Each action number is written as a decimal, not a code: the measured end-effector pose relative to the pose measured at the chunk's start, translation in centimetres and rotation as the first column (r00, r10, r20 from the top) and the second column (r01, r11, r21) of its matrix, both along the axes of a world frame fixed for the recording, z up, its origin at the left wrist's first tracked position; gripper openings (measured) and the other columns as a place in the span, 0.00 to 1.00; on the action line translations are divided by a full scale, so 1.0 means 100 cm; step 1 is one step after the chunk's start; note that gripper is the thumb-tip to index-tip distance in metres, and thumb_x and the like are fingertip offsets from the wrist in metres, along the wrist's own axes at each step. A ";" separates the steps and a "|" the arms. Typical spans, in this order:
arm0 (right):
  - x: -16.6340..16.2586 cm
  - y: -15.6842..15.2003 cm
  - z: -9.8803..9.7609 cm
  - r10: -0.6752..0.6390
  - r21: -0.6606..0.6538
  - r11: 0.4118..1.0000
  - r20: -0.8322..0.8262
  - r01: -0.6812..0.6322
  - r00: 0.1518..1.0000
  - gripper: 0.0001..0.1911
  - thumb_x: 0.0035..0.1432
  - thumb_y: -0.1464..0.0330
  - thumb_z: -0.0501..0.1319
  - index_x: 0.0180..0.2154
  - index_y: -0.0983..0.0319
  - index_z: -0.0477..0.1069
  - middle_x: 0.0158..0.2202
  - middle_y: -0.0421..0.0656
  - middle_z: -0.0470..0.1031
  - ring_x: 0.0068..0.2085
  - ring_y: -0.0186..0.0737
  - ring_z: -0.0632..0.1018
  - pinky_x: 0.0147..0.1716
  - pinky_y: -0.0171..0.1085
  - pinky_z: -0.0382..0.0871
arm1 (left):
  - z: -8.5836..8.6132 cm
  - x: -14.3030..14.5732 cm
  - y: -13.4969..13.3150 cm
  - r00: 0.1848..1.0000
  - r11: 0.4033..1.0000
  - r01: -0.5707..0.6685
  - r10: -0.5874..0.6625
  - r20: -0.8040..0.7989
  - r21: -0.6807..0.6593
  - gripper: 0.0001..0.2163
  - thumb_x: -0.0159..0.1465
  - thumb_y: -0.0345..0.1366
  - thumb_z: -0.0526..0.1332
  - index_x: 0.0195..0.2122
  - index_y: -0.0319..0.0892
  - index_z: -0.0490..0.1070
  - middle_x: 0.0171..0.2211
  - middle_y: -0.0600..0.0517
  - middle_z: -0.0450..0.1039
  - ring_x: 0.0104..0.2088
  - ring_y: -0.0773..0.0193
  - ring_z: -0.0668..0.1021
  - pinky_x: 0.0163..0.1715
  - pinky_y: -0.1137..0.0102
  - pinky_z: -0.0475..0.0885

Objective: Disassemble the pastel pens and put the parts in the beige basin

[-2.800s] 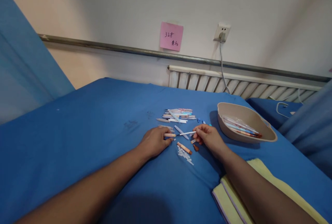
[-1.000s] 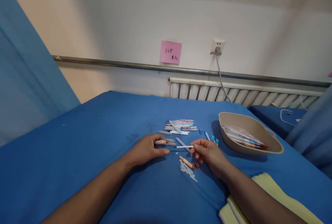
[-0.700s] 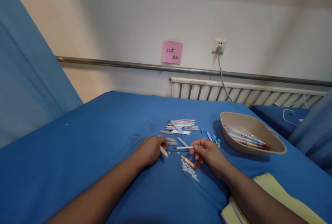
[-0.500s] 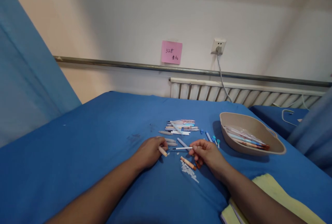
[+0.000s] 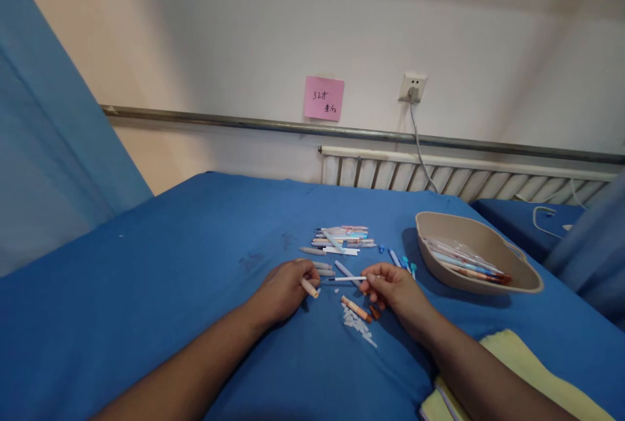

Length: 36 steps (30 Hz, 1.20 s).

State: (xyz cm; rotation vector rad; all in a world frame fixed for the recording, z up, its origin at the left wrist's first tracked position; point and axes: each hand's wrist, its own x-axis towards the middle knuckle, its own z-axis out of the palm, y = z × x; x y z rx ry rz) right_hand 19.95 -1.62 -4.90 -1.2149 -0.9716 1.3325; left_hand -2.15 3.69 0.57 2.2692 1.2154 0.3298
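My left hand [image 5: 283, 291] is closed round a pale peach pen barrel [image 5: 309, 288], whose orange end points down to the right. Between the thumb and fingers of my right hand [image 5: 395, 291] is a thin white pen refill [image 5: 347, 278], held level with its dark tip toward the left hand. An orange pen part [image 5: 356, 309] lies below the refill, beside a small heap of white pieces [image 5: 358, 325]. Grey pen barrels [image 5: 322, 269] rest just behind the left fingers. Farther back, pens and refills [image 5: 342, 239] lie in a loose pile.
At the right stands a beige basket [image 5: 530, 281] with bagged pens [image 5: 466, 261] inside. Blue and teal pen parts [image 5: 403, 259] lie left of it. A yellow cloth [image 5: 512, 356] is under my right forearm. Blue fabric [image 5: 195, 232] covers the table; a radiator [image 5: 381, 170] is behind.
Both hands have hardly moved; the refill and the peach barrel are still held. The whole view has shifted very slightly.
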 end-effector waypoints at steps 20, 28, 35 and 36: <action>0.000 -0.001 0.002 0.038 -0.019 0.999 0.022 -0.037 0.999 0.20 0.41 0.55 0.66 0.30 0.63 0.68 0.24 0.41 0.75 0.17 0.28 0.67 0.14 0.28 0.59 | -0.005 0.002 -0.002 1.000 1.000 -0.010 0.011 -0.023 0.022 0.07 0.57 0.34 0.54 0.26 0.42 0.70 0.28 0.53 0.72 0.30 0.64 0.71 0.29 0.73 0.61; -0.001 -0.002 0.003 0.074 -0.013 0.997 0.030 -0.074 0.997 0.20 0.42 0.54 0.66 0.30 0.63 0.68 0.23 0.40 0.75 0.17 0.27 0.66 0.14 0.29 0.60 | -0.003 0.005 -0.006 1.000 0.999 -0.003 0.003 0.012 0.035 0.07 0.58 0.35 0.54 0.27 0.43 0.69 0.29 0.53 0.73 0.31 0.63 0.73 0.30 0.72 0.62; 0.000 -0.005 0.010 0.084 0.022 0.996 -0.183 -0.081 0.980 0.17 0.43 0.59 0.68 0.31 0.64 0.71 0.27 0.43 0.75 0.20 0.27 0.66 0.17 0.29 0.58 | 0.003 0.007 -0.013 0.989 0.992 -0.020 0.002 0.148 0.123 0.07 0.62 0.37 0.53 0.31 0.42 0.68 0.34 0.52 0.70 0.33 0.65 0.72 0.33 0.72 0.63; 0.000 -0.005 0.011 0.075 0.026 0.997 -0.211 -0.071 0.975 0.17 0.43 0.60 0.69 0.31 0.64 0.71 0.27 0.43 0.75 0.20 0.28 0.67 0.17 0.29 0.58 | 0.003 0.007 -0.014 0.986 0.990 -0.023 -0.001 0.167 0.139 0.07 0.63 0.37 0.52 0.32 0.43 0.68 0.35 0.52 0.69 0.33 0.65 0.72 0.33 0.72 0.64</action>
